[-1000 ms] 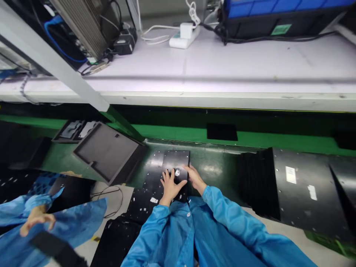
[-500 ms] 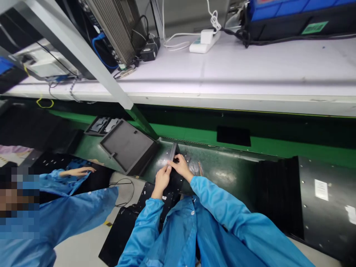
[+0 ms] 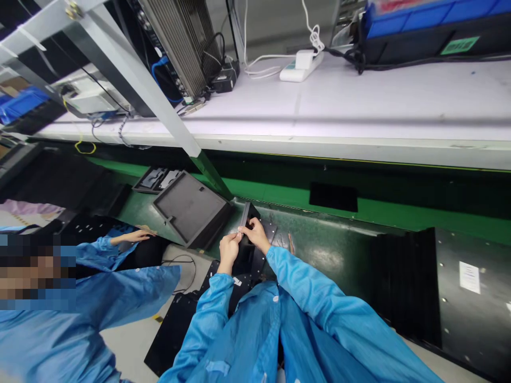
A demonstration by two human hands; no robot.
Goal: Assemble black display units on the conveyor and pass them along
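A dark grey, box-shaped part (image 3: 248, 210) stands over the green bench in front of me; its kind I cannot make out. My left hand (image 3: 229, 251) is closed at its near end, thumb and fingertips pinched on the edge. Thumb and fingers of my right hand (image 3: 255, 235) are bent around the right side, the thumb tip meeting the left hand. Anything small between the fingertips is hidden. Just below the hands lie black panels (image 3: 243, 260) with white spots.
Left of my hands, a grey foam-lined tray (image 3: 191, 207) leans tilted by a green post (image 3: 211, 175). A co-worker's hand (image 3: 138, 235) rests farther left. Black sheets (image 3: 403, 287) lie at the right. A white shelf (image 3: 359, 101) with a power strip (image 3: 301, 68) spans above.
The view has shifted, so the surroundings sit slightly farther right. The box-shaped part leans a little more to the left, and both hands stay on it.
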